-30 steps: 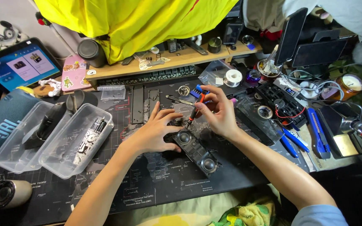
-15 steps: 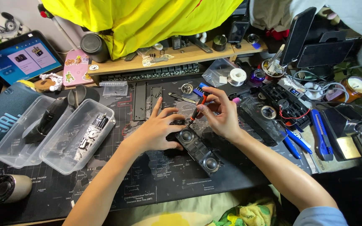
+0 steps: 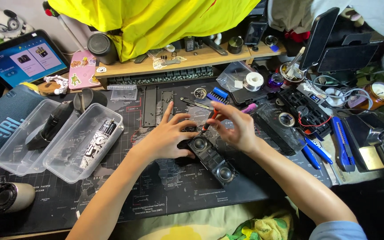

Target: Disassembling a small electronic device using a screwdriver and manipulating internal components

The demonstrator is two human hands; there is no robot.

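Lying near the middle of the dark bench mat (image 3: 156,195), the black speaker bar (image 3: 210,158) runs slantwise from ten o'clock to four o'clock, with two round cones showing on its top face. It looks like a stiff plastic shell, light enough to shift under a push, and the cones seem the fragile part; the long side walls look like the safe place to take hold. The left hand (image 3: 167,138) lies flat over the bar's ten o'clock end, fingers spread and pressing it down. The right hand (image 3: 236,129) sits at one o'clock from the bar, its grip pinched on a small red-and-black screwdriver (image 3: 207,122) whose tip points down at the bar's upper end.

Open mat lies toward six and seven o'clock, up to the bench's front edge. At nine o'clock stand two clear plastic tubs (image 3: 63,138), well apart from the bar. At three o'clock a clear case (image 3: 278,131) and blue-handled pliers (image 3: 312,153) crowd close to the right forearm. At twelve o'clock loose parts and a wooden shelf (image 3: 192,60) close off that side.
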